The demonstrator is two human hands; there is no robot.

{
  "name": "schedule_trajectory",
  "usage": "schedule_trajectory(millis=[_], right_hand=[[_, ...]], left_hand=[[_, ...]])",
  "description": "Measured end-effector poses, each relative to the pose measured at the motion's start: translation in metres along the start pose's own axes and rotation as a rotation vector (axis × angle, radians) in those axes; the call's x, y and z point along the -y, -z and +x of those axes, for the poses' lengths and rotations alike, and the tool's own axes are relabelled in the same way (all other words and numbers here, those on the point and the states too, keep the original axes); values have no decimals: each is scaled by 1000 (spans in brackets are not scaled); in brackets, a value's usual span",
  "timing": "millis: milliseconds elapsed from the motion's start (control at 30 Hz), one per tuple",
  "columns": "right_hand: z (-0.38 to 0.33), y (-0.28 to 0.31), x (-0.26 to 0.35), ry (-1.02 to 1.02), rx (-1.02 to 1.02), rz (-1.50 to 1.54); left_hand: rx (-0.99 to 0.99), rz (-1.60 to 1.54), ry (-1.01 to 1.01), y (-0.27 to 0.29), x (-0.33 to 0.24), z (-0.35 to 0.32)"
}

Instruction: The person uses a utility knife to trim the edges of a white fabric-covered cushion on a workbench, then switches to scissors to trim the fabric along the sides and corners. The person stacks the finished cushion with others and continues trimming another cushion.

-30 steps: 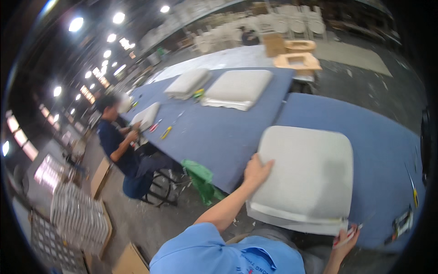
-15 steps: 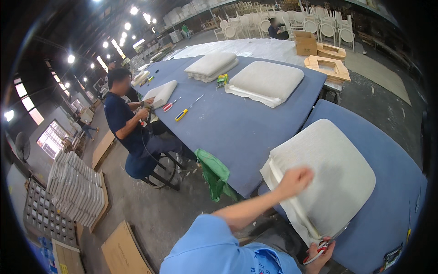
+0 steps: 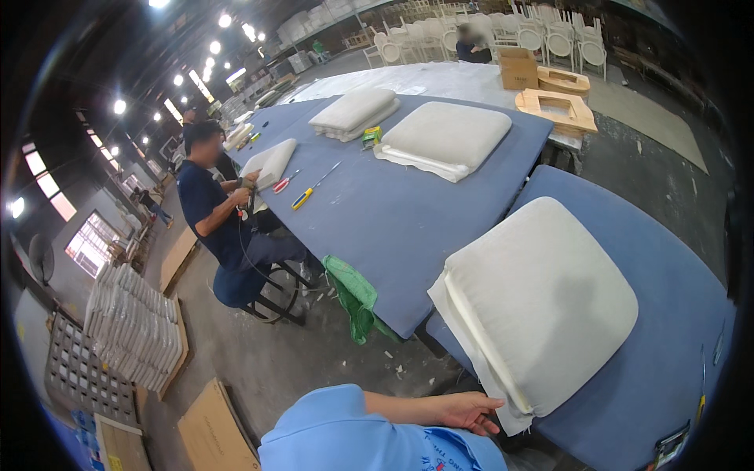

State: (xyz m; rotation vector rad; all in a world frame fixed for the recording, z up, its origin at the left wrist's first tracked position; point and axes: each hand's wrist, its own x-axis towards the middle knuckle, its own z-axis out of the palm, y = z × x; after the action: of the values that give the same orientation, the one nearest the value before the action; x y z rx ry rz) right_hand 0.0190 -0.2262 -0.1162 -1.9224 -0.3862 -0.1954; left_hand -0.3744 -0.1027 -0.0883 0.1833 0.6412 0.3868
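A large white fabric-covered seat cushion lies on the blue padded table at my right. Along its near-left side a loose fabric flap hangs open, with a paler inner edge showing. My left hand reaches from the lower edge to the flap's lower corner. Its fingers are stretched and apart, the tips at or just beside the cloth; whether they touch it I cannot tell. My right hand is out of sight, and so are the red-handled scissors.
Across the long blue table lie a second cushion, a folded white stack, a small green-yellow box and a yellow-handled screwdriver. Green cloth drapes off its edge. A co-worker sits at the left, handling another cushion.
My left hand has come down and back from above the cushion to its lower corner. My right hand, with the red-handled scissors, has left the picture. The view has shifted slightly.
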Motion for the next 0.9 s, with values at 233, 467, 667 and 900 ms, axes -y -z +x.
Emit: schedule_trajectory(millis=[233, 467, 667, 900], right_hand=[[0, -43, -51, -723, 572, -104], [-29, -99, -90, -875, 851, -162], [-24, -125, -100, -1006, 965, -214], [0, -141, -106, -1096, 1080, -253]], left_hand=[[-115, 26, 61, -2, -6, 24], [-270, 17, 130, -10, -11, 15], [-592, -58, 245, -32, -19, 11], [-780, -43, 231, -86, -31, 21]])
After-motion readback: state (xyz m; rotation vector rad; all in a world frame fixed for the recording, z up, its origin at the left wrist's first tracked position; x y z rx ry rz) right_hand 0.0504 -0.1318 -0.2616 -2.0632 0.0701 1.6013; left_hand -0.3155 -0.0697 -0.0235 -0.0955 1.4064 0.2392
